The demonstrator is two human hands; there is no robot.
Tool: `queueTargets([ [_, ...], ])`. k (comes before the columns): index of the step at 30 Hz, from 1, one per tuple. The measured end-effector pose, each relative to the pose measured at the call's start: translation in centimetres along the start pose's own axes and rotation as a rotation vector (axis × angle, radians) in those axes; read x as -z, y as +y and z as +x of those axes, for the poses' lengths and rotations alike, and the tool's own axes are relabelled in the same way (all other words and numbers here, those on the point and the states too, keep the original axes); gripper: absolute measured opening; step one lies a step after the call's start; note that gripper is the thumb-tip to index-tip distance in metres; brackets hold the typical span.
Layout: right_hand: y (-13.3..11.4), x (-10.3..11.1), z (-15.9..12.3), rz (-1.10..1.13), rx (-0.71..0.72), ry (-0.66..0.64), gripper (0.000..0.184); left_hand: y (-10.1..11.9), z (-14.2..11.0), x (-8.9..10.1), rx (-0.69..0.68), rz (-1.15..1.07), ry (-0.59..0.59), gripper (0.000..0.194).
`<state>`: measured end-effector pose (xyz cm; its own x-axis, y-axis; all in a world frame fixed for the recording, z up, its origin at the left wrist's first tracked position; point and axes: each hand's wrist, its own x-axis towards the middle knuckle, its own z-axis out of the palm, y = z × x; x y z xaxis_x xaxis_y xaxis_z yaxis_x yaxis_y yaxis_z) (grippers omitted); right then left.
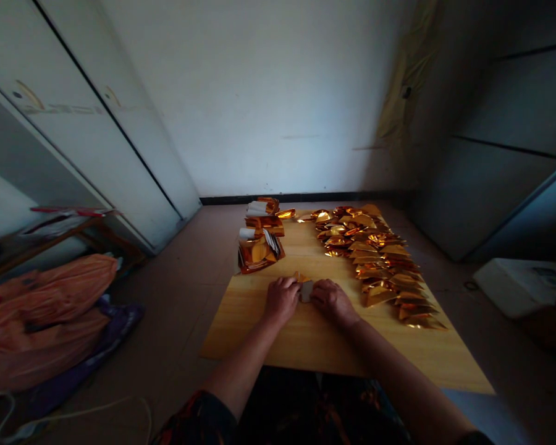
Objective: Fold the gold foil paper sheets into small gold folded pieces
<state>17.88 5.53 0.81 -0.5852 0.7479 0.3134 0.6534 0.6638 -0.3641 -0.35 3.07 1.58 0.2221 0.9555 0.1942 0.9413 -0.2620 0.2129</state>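
Between my hands, near the middle of the wooden board, lies a small sheet of gold foil paper [306, 292], pale side up with a gold corner showing at its far left. My left hand [282, 298] is closed on its left edge. Fingers bent, my right hand [334, 301] grips the right edge. Fingertips of both hands are partly hidden. To the right, rows of folded gold foil pieces [375, 259] cover much of the board. Flat foil sheets [259, 252] are stacked at the far left, some with white sides showing.
The wooden board [241, 321] reaches close to my lap. Orange and purple bags [74, 296] lie on the floor at left, by a pale cabinet [74, 111]. A white box [519, 284] stands at right. A white wall [259, 93] rises behind the board.
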Motion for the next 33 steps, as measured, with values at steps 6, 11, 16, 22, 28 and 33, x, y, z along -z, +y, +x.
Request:
queueTargets([
  [6,0.5,-1.0,0.3,-0.042,0.054,0.044,0.012,-0.3,-0.1,-0.3,-0.001,-0.024,0.014,0.029],
  [11,0.6,0.0,0.1,0.004,0.06,0.021,0.015,-0.3,-0.2,-0.1,0.011,-0.046,0.009,0.03],
  [16,0.7,0.6,0.0,-0.024,-0.057,0.013,0.012,-0.2,-0.2,0.0,0.007,-0.068,0.009,0.032],
  [22,1.5,-0.3,0.6,0.042,0.058,0.063,0.008,-0.4,-0.4,-0.2,0.016,-0.086,0.008,0.036],
  [28,1.7,-0.1,1.3,0.33,0.193,0.069,0.019,-0.5,-0.6,-0.5,0.009,-0.098,0.03,0.037],
  [33,1.0,0.3,1.6,0.548,0.165,0.056,0.014,-0.4,-0.7,-0.6,0.007,-0.1,0.042,0.034],
])
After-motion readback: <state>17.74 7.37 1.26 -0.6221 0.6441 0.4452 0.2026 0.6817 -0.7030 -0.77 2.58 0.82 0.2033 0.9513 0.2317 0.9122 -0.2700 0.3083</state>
